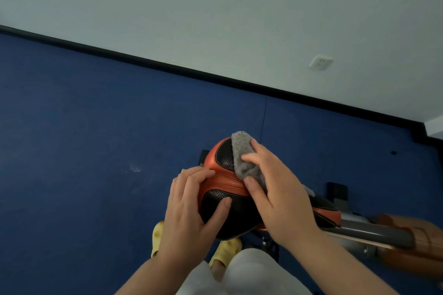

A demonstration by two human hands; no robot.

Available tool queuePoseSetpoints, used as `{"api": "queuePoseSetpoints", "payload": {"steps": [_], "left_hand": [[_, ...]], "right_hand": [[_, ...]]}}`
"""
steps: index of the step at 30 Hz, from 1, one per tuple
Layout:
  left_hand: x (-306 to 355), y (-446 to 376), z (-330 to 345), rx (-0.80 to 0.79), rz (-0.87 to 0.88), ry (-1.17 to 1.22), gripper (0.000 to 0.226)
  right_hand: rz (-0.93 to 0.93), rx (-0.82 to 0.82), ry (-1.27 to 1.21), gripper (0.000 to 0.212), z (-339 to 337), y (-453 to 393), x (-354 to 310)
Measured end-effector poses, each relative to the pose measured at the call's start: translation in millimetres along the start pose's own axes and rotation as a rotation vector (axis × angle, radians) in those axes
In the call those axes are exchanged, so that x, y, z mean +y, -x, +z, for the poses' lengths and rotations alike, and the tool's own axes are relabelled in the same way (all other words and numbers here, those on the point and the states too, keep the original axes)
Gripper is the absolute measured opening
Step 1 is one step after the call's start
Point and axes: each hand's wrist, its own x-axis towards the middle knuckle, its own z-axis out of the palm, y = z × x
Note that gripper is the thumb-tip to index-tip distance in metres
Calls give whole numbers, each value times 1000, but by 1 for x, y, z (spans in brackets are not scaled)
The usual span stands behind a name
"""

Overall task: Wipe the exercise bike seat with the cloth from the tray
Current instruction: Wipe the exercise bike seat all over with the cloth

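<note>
The exercise bike seat (223,182) is orange with black perforated panels and sits in the lower middle of the head view. A grey fluffy cloth (244,155) lies over the seat's far right part. My right hand (278,194) presses flat on the cloth, thumb on its near edge and fingers spread across it. My left hand (194,208) grips the seat's left side, with its thumb on the near black panel and fingers on the orange rim. The tray is out of view.
The bike's grey post and orange frame (383,230) run off to the right. Blue floor surrounds the bike, meeting a white wall with a black skirting (215,74) and a socket (320,63). My yellow shoes (227,246) stand under the seat.
</note>
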Motion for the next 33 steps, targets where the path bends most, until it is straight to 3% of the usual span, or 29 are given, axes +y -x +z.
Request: {"api": "queuePoseSetpoints", "payload": {"steps": [2, 4, 7, 9, 13, 16, 19, 21, 24, 28, 31, 33], "left_hand": [[-1, 1, 0, -3, -3, 8, 41], [-1, 0, 0, -14, -1, 8, 41], [-1, -4, 0, -24, 23, 0, 44], [-1, -5, 0, -27, 32, 13, 46], [-2, -2, -1, -39, 29, 43, 54], [-2, -7, -2, -74, 18, 39, 61], [-4, -10, -3, -129, 1, 8, 67], [-4, -10, -5, -149, -8, 15, 68], [-4, -8, -8, -159, 3, 33, 70], [-6, -12, -11, -188, 22, 2, 70], [-8, -14, -11, -198, 28, -14, 72], [-8, -13, -12, -190, 28, 11, 71]], "right_hand": [[-59, -32, 116, 50, 5, 1, -1], [-103, -96, 154, 51, 6, -18, -3], [52, -159, -14, 48, -2, -49, -3], [116, -118, 18, 47, -1, -42, -3], [-75, -105, 258, 50, 12, -5, -12], [-159, -162, 259, 47, 10, -29, -13], [27, -158, 69, 45, 1, -52, -11], [125, -94, 78, 46, 4, -39, -13], [56, -11, 238, 50, 17, -8, -23], [-49, -106, 208, 44, 12, -36, -16], [151, -43, 75, 44, 8, -46, -12], [224, 46, 188, 46, 17, -25, -21]]}}
